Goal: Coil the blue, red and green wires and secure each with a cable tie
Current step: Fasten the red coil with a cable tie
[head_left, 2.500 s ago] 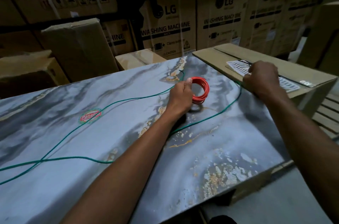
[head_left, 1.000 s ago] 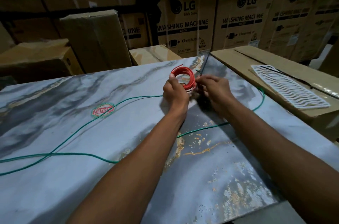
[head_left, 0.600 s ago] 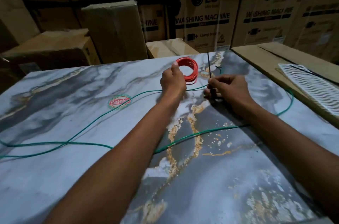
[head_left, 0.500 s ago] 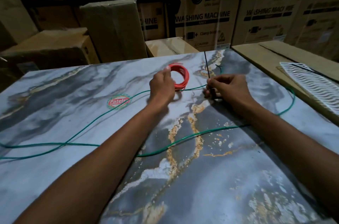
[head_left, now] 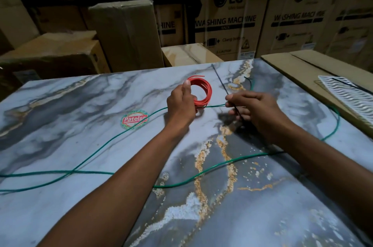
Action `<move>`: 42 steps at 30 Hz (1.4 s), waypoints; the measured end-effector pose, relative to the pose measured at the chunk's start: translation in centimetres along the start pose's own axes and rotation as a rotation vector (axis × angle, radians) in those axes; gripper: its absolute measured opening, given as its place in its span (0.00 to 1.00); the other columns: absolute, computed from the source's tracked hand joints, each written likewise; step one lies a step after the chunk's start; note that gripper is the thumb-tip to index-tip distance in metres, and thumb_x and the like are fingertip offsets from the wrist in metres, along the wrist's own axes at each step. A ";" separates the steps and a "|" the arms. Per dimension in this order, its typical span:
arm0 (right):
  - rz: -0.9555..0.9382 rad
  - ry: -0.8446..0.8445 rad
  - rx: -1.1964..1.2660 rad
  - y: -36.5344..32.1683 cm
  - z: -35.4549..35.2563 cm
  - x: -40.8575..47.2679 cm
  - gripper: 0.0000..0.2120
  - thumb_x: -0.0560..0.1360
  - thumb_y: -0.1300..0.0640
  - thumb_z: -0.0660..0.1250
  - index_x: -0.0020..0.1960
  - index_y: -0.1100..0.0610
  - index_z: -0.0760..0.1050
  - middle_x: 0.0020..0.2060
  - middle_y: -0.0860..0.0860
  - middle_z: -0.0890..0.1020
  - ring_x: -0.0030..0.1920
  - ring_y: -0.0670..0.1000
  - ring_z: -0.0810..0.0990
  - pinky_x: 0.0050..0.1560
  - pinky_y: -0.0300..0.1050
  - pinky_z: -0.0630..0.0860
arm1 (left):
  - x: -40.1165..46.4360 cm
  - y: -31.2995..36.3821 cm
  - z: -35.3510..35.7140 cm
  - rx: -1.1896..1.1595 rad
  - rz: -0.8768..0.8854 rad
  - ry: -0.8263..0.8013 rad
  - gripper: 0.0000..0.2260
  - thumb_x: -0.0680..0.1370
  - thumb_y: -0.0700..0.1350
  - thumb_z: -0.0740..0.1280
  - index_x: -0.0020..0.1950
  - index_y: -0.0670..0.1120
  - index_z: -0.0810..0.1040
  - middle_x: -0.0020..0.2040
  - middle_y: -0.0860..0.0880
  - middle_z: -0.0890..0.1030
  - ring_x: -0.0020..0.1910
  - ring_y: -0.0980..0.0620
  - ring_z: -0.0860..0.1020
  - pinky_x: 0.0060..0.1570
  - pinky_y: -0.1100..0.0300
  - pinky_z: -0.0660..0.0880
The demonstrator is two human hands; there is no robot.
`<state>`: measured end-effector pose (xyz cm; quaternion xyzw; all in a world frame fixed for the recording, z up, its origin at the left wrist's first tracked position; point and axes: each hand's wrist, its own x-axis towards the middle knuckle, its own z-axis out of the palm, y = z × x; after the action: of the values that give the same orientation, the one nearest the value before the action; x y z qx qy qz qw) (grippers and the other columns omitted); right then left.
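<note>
The coiled red wire (head_left: 201, 93) stood upright on the grey marble-patterned tabletop (head_left: 80, 105), gripped by the left hand (head_left: 180, 106). Just beside it, the right hand (head_left: 256, 111) pinched a thin black cable tie (head_left: 224, 87). A loose green wire (head_left: 84, 163) trailed across the surface.

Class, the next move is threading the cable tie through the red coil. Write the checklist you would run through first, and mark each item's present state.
1. Red coil gripped so it cannot spring open: ok, the left hand holds its near side.
2. Cable tie in hand: ok, the right hand pinches the thin black strip.
3. Coil's centre open for threading: ok.
4. Red wire's end tucked in: not ok, one end sticks out at the top.
5. Tie's tip pointing into the coil: not ok, the tie stands to the coil's right.
6. Green wire clear of the coil: cannot tell, it runs close beneath.
</note>
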<state>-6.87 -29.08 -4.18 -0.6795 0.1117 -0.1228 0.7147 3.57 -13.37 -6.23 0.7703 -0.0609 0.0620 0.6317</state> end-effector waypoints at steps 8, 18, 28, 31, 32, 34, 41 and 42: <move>0.234 -0.077 0.249 -0.9 1.5 -0.8 0.08 0.75 0.60 0.72 0.53 0.62 0.81 0.46 0.56 0.85 0.47 0.53 0.87 0.43 0.41 0.83 | 0.5 -0.3 0.3 0.045 0.069 0.006 0.20 0.82 0.60 0.52 0.41 0.51 0.74 0.37 0.48 0.81 0.44 0.38 0.82 0.49 0.37 0.79; 0.101 -0.122 0.167 -0.7 1.5 -0.9 0.05 0.74 0.57 0.72 0.50 0.57 0.81 0.37 0.49 0.83 0.36 0.46 0.82 0.34 0.34 0.77 | 0.5 -0.2 0.4 0.044 0.088 -0.012 0.18 0.84 0.58 0.52 0.42 0.51 0.73 0.35 0.49 0.79 0.44 0.38 0.82 0.50 0.37 0.78; -0.204 -0.092 0.152 -0.1 1.3 -0.9 0.08 0.71 0.63 0.73 0.49 0.64 0.82 0.42 0.60 0.85 0.44 0.57 0.87 0.47 0.40 0.82 | 0.2 0.2 0.2 0.048 0.078 -0.021 0.19 0.85 0.57 0.52 0.44 0.49 0.74 0.38 0.48 0.79 0.47 0.40 0.81 0.52 0.41 0.78; -0.248 -0.066 0.154 0.3 1.4 -0.8 0.08 0.73 0.66 0.72 0.51 0.66 0.82 0.42 0.59 0.86 0.45 0.57 0.87 0.48 0.40 0.82 | 0.3 0.1 0.2 0.036 0.079 -0.026 0.18 0.85 0.57 0.52 0.42 0.51 0.73 0.35 0.49 0.78 0.46 0.37 0.81 0.50 0.41 0.78; -0.261 -0.054 0.152 0.5 1.4 -0.8 0.08 0.73 0.66 0.72 0.52 0.67 0.81 0.42 0.60 0.86 0.45 0.57 0.87 0.48 0.40 0.82 | 0.2 0.1 0.1 0.041 0.080 -0.031 0.18 0.85 0.57 0.52 0.42 0.50 0.73 0.35 0.49 0.78 0.46 0.37 0.81 0.49 0.43 0.77; -0.295 -0.044 0.134 0.7 1.4 -0.8 0.09 0.74 0.67 0.71 0.53 0.68 0.81 0.43 0.61 0.86 0.45 0.58 0.87 0.49 0.41 0.82 | 0.2 0.1 0.1 0.047 0.095 -0.042 0.18 0.85 0.56 0.52 0.42 0.50 0.73 0.35 0.50 0.78 0.45 0.39 0.81 0.47 0.45 0.77; -0.457 -0.029 -0.078 0.8 1.2 -1.0 0.08 0.75 0.65 0.72 0.54 0.63 0.84 0.43 0.56 0.88 0.45 0.57 0.88 0.48 0.44 0.84 | -0.2 0.3 0.0 0.095 0.185 -0.149 0.18 0.86 0.54 0.52 0.45 0.46 0.74 0.36 0.51 0.78 0.35 0.55 0.75 0.37 0.58 0.67; -0.492 -0.021 -0.119 0.8 1.2 -1.1 0.08 0.75 0.64 0.73 0.54 0.62 0.84 0.43 0.55 0.88 0.44 0.56 0.88 0.47 0.45 0.84 | -0.2 0.4 0.0 0.090 0.185 -0.156 0.18 0.86 0.54 0.52 0.45 0.46 0.74 0.35 0.51 0.78 0.34 0.55 0.74 0.37 0.58 0.67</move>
<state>-7.48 -27.59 -4.92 -0.7283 -0.0575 -0.2793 0.6231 3.30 -13.48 -5.93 0.7915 -0.1781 0.0626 0.5813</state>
